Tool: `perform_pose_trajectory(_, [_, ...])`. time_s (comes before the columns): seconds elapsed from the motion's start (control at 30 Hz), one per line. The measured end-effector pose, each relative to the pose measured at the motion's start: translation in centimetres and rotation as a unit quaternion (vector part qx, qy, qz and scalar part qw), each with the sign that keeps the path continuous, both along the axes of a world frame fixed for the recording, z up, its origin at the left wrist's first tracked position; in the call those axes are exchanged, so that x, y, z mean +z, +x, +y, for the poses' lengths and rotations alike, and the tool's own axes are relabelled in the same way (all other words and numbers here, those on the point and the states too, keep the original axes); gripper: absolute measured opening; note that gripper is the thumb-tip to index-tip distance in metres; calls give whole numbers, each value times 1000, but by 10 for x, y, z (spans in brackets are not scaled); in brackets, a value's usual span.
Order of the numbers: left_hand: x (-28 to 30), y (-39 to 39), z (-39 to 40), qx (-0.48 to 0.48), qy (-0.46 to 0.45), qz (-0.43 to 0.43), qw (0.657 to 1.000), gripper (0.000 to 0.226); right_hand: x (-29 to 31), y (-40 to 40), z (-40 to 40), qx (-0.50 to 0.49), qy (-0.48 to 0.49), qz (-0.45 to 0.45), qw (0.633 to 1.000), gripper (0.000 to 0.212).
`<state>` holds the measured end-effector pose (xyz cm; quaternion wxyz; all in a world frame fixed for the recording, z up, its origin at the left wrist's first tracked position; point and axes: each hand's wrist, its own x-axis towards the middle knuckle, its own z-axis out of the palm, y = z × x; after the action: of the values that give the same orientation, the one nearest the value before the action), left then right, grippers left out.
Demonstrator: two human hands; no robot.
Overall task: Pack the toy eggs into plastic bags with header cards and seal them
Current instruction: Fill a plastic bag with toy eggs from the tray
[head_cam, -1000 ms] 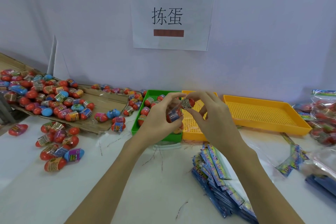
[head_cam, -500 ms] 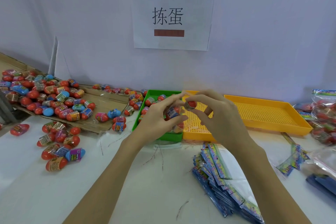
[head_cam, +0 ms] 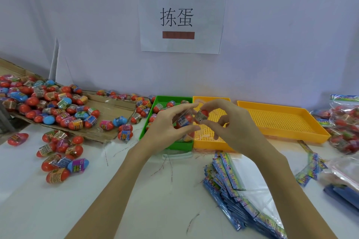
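Observation:
My left hand (head_cam: 168, 129) grips a red toy egg with a printed label (head_cam: 184, 120) above the green tray (head_cam: 171, 100). Right beside it, my right hand (head_cam: 233, 128) pinches a second red toy egg (head_cam: 202, 114) between thumb and fingers. The two eggs nearly touch. A thin clear film seems to hang around them, but I cannot tell whether it is a bag. A stack of plastic bags with blue header cards (head_cam: 229, 178) lies on the table below my right forearm. More eggs lie in the green tray, partly hidden by my left hand.
A flattened cardboard sheet (head_cam: 116, 106) at the left carries a heap of toy eggs (head_cam: 48, 101), and loose eggs (head_cam: 62, 157) lie in front of it. Two yellow perforated trays (head_cam: 281, 120) stand right of the green one. Filled bags (head_cam: 343, 122) pile at the far right.
Both hands have stayed together over the trays; the right hand's egg has shifted slightly lower and closer to the left hand's egg.

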<state>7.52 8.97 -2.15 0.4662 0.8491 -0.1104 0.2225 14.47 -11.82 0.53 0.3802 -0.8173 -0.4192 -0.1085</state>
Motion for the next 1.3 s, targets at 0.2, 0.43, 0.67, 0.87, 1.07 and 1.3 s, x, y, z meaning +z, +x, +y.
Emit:
perform_pose_trajectory(0.2, [1,-2,-1,15,4,3,1000,65,-4,0,5,21,-38,53,998,35])
perform_pose_trajectory(0.43, [2,-1,2,31,-61,2,998,49,-12,0,12,-3,-77,27,997,40])
perform_pose_trajectory(0.67, [7,-3,1,15,-143,12,990,33,-9,-4,11,-11,-17,0,1000,16])
perform_pose_trajectory(0.87, [13,-2,-6,27,-247,-2,969,18,3,-9,8,-8,87,-37,995,31])
perform_pose_trajectory(1.07, [20,-4,-19,25,-345,-23,938,14,10,-18,13,-111,158,-114,975,25])
perform_pose_trajectory(1.3, [12,-7,-45,-8,-347,65,936,16,11,-11,7,-76,126,62,987,6])
